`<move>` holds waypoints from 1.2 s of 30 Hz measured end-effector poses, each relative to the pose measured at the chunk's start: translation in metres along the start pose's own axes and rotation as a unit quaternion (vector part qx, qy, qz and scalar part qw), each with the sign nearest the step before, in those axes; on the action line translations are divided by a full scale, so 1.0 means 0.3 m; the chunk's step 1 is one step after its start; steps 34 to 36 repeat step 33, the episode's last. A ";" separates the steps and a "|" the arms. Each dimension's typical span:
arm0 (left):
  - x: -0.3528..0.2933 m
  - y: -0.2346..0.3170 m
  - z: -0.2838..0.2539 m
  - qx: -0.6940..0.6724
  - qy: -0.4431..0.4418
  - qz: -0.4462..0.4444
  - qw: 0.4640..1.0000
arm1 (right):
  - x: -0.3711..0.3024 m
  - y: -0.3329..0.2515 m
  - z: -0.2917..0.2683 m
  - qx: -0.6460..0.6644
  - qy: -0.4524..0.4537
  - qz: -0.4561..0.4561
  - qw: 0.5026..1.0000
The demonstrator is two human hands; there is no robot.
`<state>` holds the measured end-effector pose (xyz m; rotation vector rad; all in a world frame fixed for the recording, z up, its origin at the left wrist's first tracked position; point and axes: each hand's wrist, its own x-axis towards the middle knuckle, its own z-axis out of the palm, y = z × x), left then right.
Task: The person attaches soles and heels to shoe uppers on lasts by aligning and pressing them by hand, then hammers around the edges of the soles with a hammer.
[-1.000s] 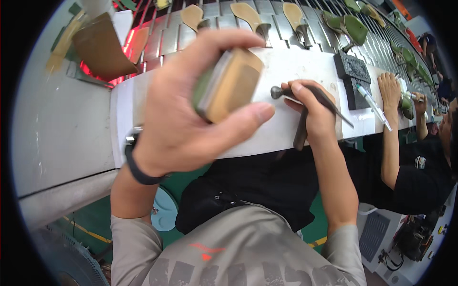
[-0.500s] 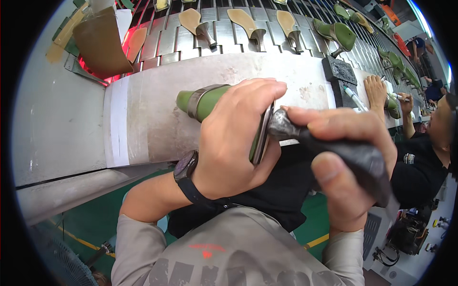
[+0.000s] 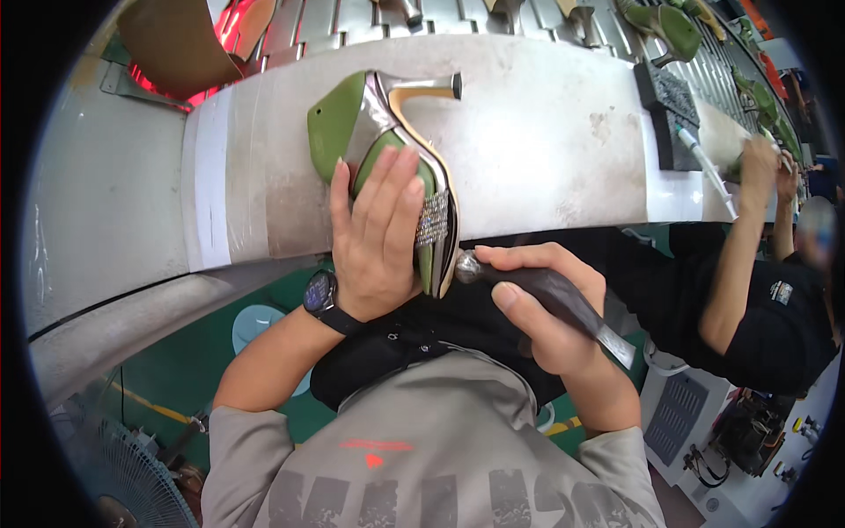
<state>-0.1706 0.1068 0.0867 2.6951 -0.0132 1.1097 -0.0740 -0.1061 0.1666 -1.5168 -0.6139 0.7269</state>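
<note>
A silver high-heeled shoe [image 3: 378, 114] lies on its side on a green last [image 3: 333, 128], its heel pointing right. Rhinestones cover a band across the forefoot. My left hand [image 3: 378, 233] is closed round the shoe's forefoot, fingers pressed over its upper and the thumb mostly hidden. In my right hand [image 3: 563, 304] is a shoemaker's hammer [image 3: 547, 295] with a dark body, a rounded metal face and a flat metal end. The hammer's rounded face is at the sole edge near the toe; I cannot tell whether it touches.
The pale worktop [image 3: 546, 132] runs along a slatted metal conveyor [image 3: 352, 22] bearing several shoe parts and lasts. A dark block [image 3: 673, 114] with a white pen [image 3: 704, 163] stands at the right. Beyond, a co-worker's arm [image 3: 735, 255] reaches over the bench. A fan [image 3: 132, 475] is at lower left.
The shoe has turned so its heel and sole edge show, with the toe toward me. My right hand has moved down and left with the hammer, whose rounded face is now near the toe.
</note>
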 end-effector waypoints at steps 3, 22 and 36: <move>0.004 0.008 0.008 0.023 0.020 -0.001 1.000 | 0.016 0.011 -0.007 0.036 0.009 0.034 0.999; 0.000 0.009 0.053 0.044 0.068 -0.016 0.997 | 0.259 -0.106 -0.038 0.016 -0.076 0.021 0.997; -0.013 0.004 0.035 0.031 0.043 -0.019 0.998 | 0.144 -0.016 -0.045 -0.070 -0.154 -0.153 0.974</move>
